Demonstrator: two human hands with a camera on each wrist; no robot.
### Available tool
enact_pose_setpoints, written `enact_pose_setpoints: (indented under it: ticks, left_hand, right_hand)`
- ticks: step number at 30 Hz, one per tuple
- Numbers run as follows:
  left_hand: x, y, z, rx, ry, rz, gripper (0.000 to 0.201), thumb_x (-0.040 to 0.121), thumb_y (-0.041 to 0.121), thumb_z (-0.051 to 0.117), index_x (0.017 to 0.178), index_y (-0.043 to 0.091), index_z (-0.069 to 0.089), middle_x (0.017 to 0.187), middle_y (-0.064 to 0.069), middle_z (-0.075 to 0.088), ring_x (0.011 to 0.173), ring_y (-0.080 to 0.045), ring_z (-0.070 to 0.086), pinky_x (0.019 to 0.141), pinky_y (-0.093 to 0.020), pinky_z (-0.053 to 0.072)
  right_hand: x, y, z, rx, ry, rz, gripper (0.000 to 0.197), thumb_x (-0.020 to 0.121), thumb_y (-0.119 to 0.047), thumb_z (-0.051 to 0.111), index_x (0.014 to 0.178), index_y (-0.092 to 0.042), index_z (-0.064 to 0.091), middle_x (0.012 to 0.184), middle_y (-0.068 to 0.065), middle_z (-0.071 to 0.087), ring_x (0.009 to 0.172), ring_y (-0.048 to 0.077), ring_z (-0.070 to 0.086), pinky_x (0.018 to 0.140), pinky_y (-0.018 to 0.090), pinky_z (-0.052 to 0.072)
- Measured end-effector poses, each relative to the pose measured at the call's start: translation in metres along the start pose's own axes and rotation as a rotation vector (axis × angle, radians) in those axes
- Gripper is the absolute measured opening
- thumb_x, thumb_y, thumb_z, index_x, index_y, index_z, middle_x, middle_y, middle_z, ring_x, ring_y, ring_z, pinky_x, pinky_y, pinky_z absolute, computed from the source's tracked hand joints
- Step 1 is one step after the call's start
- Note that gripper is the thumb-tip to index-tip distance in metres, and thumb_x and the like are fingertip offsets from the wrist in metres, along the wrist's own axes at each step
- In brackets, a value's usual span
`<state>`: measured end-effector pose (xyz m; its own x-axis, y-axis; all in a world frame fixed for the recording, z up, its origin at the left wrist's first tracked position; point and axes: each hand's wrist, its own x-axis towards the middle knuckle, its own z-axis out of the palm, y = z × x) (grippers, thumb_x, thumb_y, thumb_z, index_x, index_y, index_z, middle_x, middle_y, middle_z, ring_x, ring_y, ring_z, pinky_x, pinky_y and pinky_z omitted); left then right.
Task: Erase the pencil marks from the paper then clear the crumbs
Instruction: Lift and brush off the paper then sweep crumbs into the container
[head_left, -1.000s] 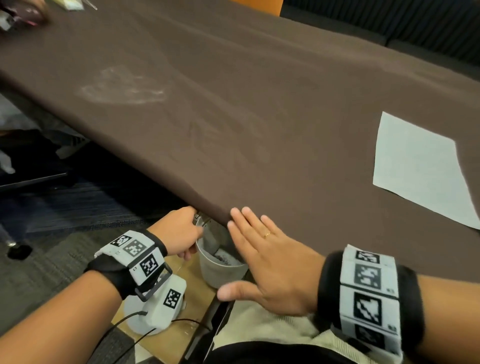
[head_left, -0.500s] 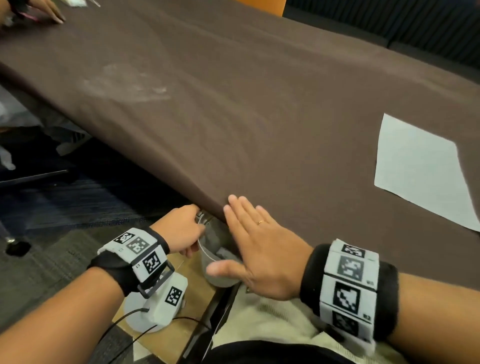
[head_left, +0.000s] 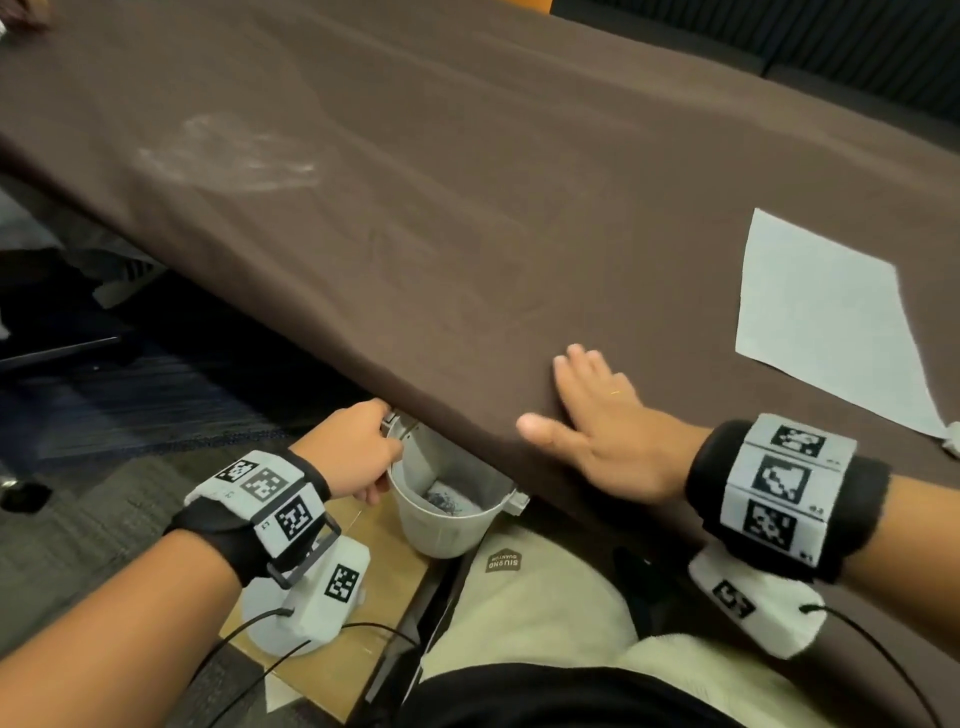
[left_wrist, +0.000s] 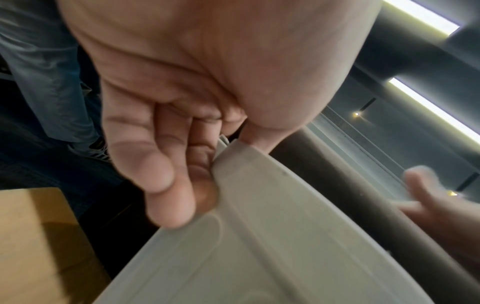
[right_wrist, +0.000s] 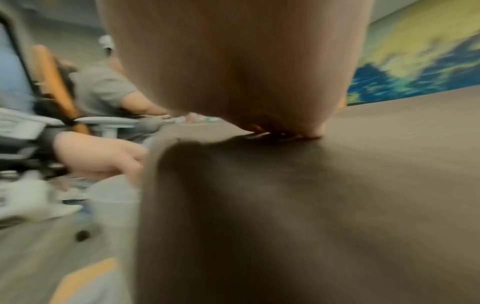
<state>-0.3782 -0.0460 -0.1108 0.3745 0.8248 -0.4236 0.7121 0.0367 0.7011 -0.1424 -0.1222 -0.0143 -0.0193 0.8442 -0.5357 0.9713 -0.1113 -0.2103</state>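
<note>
Hidden: the far part of the bin rim sits under the table edge; the right wrist view is blurred and filled by the palm, so the fingers cannot be made out there.
Cut off: the lower right corner of the paper reaches the frame's right edge.
Hard to tell: pencil marks on the paper are not discernible; a dark patch lies on the bin floor, its nature unclear.
Paper: pale sheet, flat on the brown table, right of the head frame, well apart from both hands.
Bin: small, pale grey, lower centre, just below the table edge.
Left hand: fingers and thumb curled over the bin rim at its left side, holding it.
Right hand: palm down on the table near its edge, fingers straight and together, thumb spread toward the bin.
Smudge: whitish patch on the table, upper left.
</note>
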Motion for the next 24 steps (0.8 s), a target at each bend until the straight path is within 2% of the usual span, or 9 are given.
enact_pose_setpoints:
  ticks: [4, 6, 7, 9, 12, 15, 20, 22, 24]
  left_hand:
    - [0.002, 0.002, 0.001, -0.003, -0.002, -0.011, 0.014, 0.093, 0.006, 0.050, 0.106, 0.011, 0.050, 0.050, -0.005, 0.063, 0.051, -0.028, 0.065, 0.047, -0.029, 0.049]
    - [0.001, 0.002, 0.001, -0.005, -0.006, -0.008, 0.013, 0.093, 0.006, 0.049, 0.105, 0.010, 0.051, 0.052, -0.006, 0.063, 0.052, -0.030, 0.067, 0.047, -0.030, 0.050]
    - [0.000, 0.002, 0.001, -0.004, -0.007, -0.007, 0.013, 0.093, 0.005, 0.049, 0.105, 0.009, 0.051, 0.050, -0.006, 0.063, 0.051, -0.029, 0.066, 0.048, -0.031, 0.051]
    - [0.001, 0.000, 0.000, -0.004, -0.008, -0.006, 0.018, 0.093, 0.005, 0.049, 0.111, 0.009, 0.050, 0.047, -0.004, 0.062, 0.047, -0.024, 0.064, 0.048, -0.031, 0.052]
    - [0.000, 0.000, 0.000, -0.014, -0.006, -0.007, 0.027, 0.093, 0.006, 0.049, 0.119, 0.014, 0.047, 0.046, -0.004, 0.062, 0.046, -0.021, 0.063, 0.049, -0.030, 0.052]
    - [0.000, 0.000, 0.000, -0.029, -0.007, -0.010, 0.030, 0.094, 0.006, 0.049, 0.122, 0.015, 0.046, 0.047, -0.004, 0.062, 0.046, -0.021, 0.063, 0.049, -0.030, 0.052]
    - [0.003, 0.000, 0.000, -0.014, -0.002, -0.009, 0.020, 0.094, 0.007, 0.050, 0.114, 0.007, 0.052, 0.052, -0.006, 0.064, 0.049, -0.025, 0.065, 0.049, -0.030, 0.052]
    - [0.001, 0.001, 0.000, -0.015, -0.006, 0.005, 0.018, 0.094, 0.008, 0.050, 0.113, 0.009, 0.052, 0.057, -0.008, 0.066, 0.051, -0.026, 0.067, 0.049, -0.030, 0.052]
    - [0.000, 0.000, 0.000, -0.008, -0.006, 0.021, 0.018, 0.094, 0.007, 0.049, 0.111, 0.013, 0.052, 0.059, -0.009, 0.066, 0.051, -0.025, 0.067, 0.048, -0.029, 0.051]
  right_hand:
    - [-0.029, -0.037, 0.026, -0.145, -0.177, -0.327, 0.107, 0.082, -0.078, 0.020, 0.160, -0.016, -0.019, 0.163, 0.000, -0.034, 0.147, 0.013, -0.036, 0.125, 0.035, -0.016]
    - [-0.036, -0.043, 0.023, -0.068, -0.291, -0.409, 0.097, 0.090, -0.072, 0.027, 0.161, -0.021, -0.015, 0.163, -0.008, -0.032, 0.146, 0.004, -0.033, 0.123, 0.028, -0.015]
    - [-0.035, -0.043, 0.017, -0.022, -0.290, -0.421, 0.096, 0.089, -0.071, 0.027, 0.162, -0.023, -0.013, 0.163, -0.012, -0.030, 0.146, 0.000, -0.031, 0.122, 0.024, -0.015]
    - [-0.023, -0.038, 0.000, -0.015, -0.141, -0.377, 0.096, 0.086, -0.069, 0.027, 0.163, -0.022, -0.007, 0.166, -0.010, -0.025, 0.149, 0.002, -0.026, 0.120, 0.021, -0.015]
    - [0.011, -0.021, -0.026, -0.069, 0.059, -0.164, 0.094, 0.094, -0.067, 0.031, 0.163, -0.015, -0.008, 0.169, 0.004, -0.020, 0.155, 0.017, -0.019, 0.123, 0.029, -0.009]
    - [0.027, -0.020, -0.019, -0.117, 0.018, -0.022, 0.103, 0.092, -0.075, 0.029, 0.161, -0.011, -0.012, 0.168, 0.009, -0.021, 0.155, 0.025, -0.019, 0.126, 0.039, -0.006]
    - [-0.017, -0.052, 0.047, -0.403, -0.032, -0.355, 0.109, 0.088, -0.083, 0.019, 0.157, -0.010, -0.022, 0.157, 0.003, -0.038, 0.148, 0.020, -0.035, 0.125, 0.045, -0.014]
    - [-0.030, -0.055, 0.061, -0.457, -0.094, -0.430, 0.106, 0.090, -0.083, 0.017, 0.157, -0.011, -0.020, 0.153, 0.000, -0.038, 0.143, 0.017, -0.039, 0.125, 0.044, -0.016]
    - [-0.027, -0.054, 0.063, -0.445, -0.013, -0.475, 0.102, 0.093, -0.081, 0.019, 0.158, -0.011, -0.015, 0.157, 0.002, -0.030, 0.147, 0.018, -0.031, 0.123, 0.041, -0.016]
